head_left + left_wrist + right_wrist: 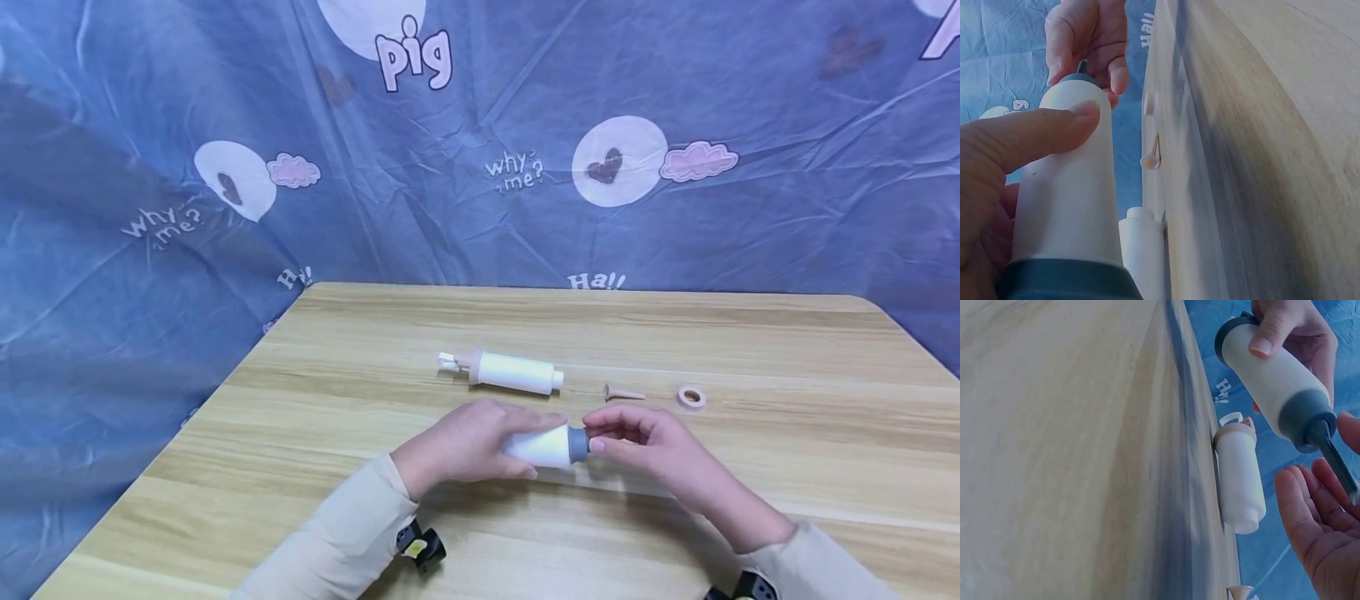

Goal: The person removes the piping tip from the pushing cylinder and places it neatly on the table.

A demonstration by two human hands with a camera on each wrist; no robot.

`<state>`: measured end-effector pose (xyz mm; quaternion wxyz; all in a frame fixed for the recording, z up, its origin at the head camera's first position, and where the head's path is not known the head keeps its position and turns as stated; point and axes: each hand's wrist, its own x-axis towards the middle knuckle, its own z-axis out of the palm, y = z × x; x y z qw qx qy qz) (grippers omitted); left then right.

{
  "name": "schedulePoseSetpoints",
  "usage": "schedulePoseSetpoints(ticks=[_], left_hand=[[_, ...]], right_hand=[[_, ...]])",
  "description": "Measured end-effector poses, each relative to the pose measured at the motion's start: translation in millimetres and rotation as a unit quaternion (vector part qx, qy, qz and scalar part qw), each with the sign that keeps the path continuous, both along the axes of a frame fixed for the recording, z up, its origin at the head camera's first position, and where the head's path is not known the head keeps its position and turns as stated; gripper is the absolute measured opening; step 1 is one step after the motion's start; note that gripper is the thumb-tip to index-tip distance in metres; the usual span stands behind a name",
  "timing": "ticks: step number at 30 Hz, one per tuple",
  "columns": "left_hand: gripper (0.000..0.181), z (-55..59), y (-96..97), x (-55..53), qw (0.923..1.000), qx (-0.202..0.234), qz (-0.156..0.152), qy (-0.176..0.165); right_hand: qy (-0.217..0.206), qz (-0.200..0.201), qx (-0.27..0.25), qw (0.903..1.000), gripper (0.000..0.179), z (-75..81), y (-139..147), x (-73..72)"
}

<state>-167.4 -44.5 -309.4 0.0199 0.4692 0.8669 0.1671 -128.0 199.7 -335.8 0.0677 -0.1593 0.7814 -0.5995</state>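
Observation:
A white plastic squeeze bottle (542,447) lies sideways in my left hand (472,442), which grips it with the thumb along its side. At the bottle's right end is a blue-grey screw collar (1307,415) with a thin dark nozzle (1335,461) sticking out. The other end carries a dark blue-grey cap (1069,279). My right hand (660,450) is around the nozzle end. Its thumb is beside the collar, while the loosely bent fingers (1300,506) stand apart from the nozzle in the right wrist view.
Behind the hands, a second white bottle (517,372) with a pink collar and white handle lies on the wooden table (337,375). A small pink funnel-shaped nozzle (624,393) and a pink ring (691,397) lie to its right. A blue printed cloth (465,208) hangs beyond.

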Motion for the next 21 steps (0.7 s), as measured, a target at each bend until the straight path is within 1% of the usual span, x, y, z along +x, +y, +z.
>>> schedulePoseSetpoints(ticks=[6,12,15,21], left_hand=[[0.064,2.2,0.4,3.2,0.9998,-0.001,0.006,0.017],[0.065,2.6,1.5,5.6,0.9995,-0.006,0.007,0.029],[0.065,2.2,2.1,6.9,0.9992,-0.009,0.006,0.038],[0.065,0.3,1.7,8.7,0.9979,-0.011,-0.003,0.064]], right_hand=[[0.007,0.022,0.001,0.9997,0.035,-1.3,-4,0.2],[-0.010,0.023,0.013,0.9996,0.038,-3.0,-10,0.9],[-0.011,0.022,0.024,0.9994,0.039,-4.1,-12,1.1],[-0.011,0.029,0.026,0.9992,0.041,-5.1,-11,1.5]])
